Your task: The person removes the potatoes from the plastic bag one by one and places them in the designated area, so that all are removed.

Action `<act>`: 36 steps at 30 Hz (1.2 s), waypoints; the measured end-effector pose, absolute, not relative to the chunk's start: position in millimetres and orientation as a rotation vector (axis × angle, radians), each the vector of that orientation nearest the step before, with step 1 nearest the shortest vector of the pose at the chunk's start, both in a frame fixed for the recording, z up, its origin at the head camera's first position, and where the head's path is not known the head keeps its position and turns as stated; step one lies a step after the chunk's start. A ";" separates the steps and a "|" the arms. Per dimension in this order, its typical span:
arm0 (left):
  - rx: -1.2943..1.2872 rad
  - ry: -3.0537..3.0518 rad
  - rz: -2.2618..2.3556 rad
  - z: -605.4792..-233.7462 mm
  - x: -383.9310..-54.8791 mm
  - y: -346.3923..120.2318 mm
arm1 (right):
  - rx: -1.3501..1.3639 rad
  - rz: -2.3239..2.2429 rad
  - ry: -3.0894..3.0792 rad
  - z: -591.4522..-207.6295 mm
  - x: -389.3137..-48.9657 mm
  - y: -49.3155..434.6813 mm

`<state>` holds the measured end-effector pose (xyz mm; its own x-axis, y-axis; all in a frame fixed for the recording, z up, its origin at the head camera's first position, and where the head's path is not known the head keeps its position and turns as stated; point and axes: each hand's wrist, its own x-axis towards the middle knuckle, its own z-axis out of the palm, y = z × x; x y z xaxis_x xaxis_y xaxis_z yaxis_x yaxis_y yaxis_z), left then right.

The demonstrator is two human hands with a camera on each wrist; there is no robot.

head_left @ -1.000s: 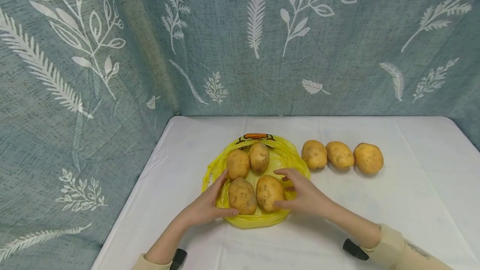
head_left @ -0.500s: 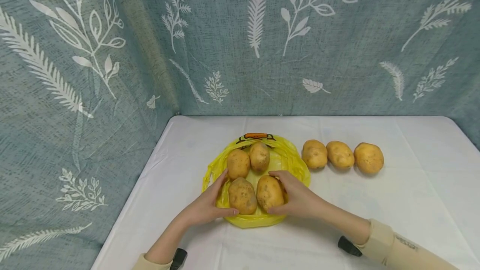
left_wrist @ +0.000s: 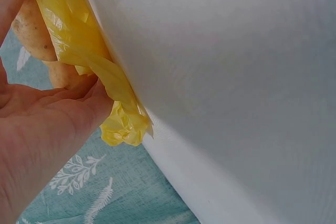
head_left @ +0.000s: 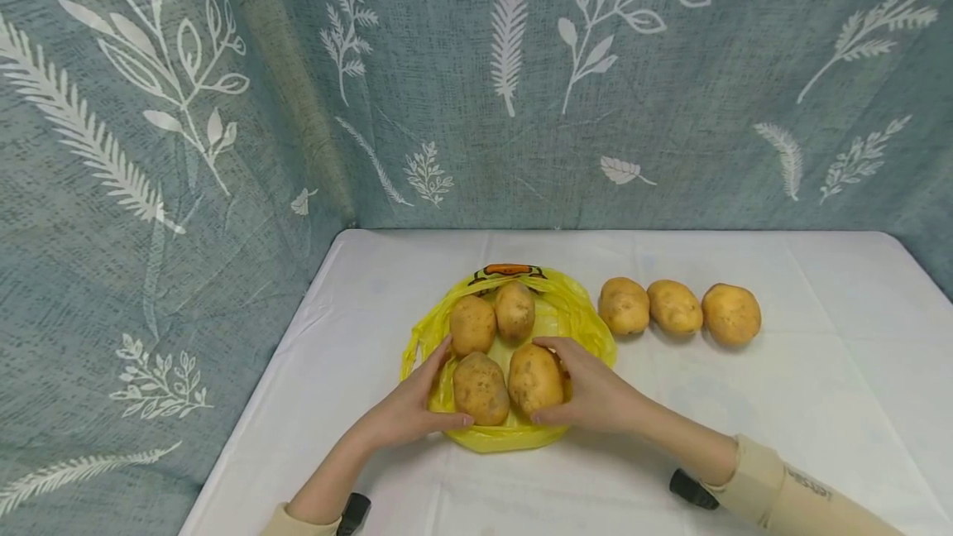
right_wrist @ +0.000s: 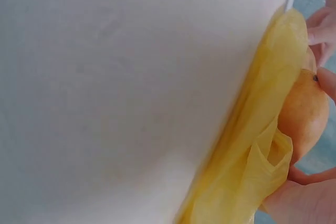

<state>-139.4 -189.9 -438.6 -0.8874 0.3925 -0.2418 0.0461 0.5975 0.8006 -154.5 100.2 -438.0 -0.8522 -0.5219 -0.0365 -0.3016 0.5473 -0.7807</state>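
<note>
A yellow plastic bag (head_left: 514, 439) lies on the white-covered table, its opening spread around several potatoes. My left hand (head_left: 405, 412) holds the front-left potato (head_left: 481, 390), thumb at its near side and fingers along its left, at the bag's edge. In the left wrist view, bag film partly hides the fingertips of the left hand (left_wrist: 47, 124). My right hand (head_left: 596, 391) grips the front-right potato (head_left: 534, 379) between thumb and fingers. Two more potatoes, the back-left one (head_left: 472, 326) and the back-right one (head_left: 515, 312), rest in the bag behind these.
Three loose potatoes, a left one (head_left: 624, 306), a middle one (head_left: 674, 308) and a right one (head_left: 732, 315), sit in a row right of the bag. A leaf-patterned blue-green curtain (head_left: 462, 131) stands behind and left of the white table (head_left: 804, 387).
My right hand has moved left and closed its thumb and fingers around the front-right potato, which has shifted very slightly up in the head view. The left hand has stayed in place.
</note>
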 end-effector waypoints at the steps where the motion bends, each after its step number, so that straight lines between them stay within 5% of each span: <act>1: 0.350 2.434 1.201 -438.6 -139.5 -189.9 | -0.672 -1.205 2.522 -436.7 -154.1 100.6; 36: 0.349 2.425 1.205 -438.7 -139.8 -190.1 | -0.638 -1.434 2.601 -396.7 -146.2 149.6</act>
<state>-139.8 -190.1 -438.7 -0.8854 0.3938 -0.2470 0.0411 0.5955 0.8023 -146.2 149.6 -396.7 -0.9066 -0.4077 0.1087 -0.3095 0.4675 -0.8281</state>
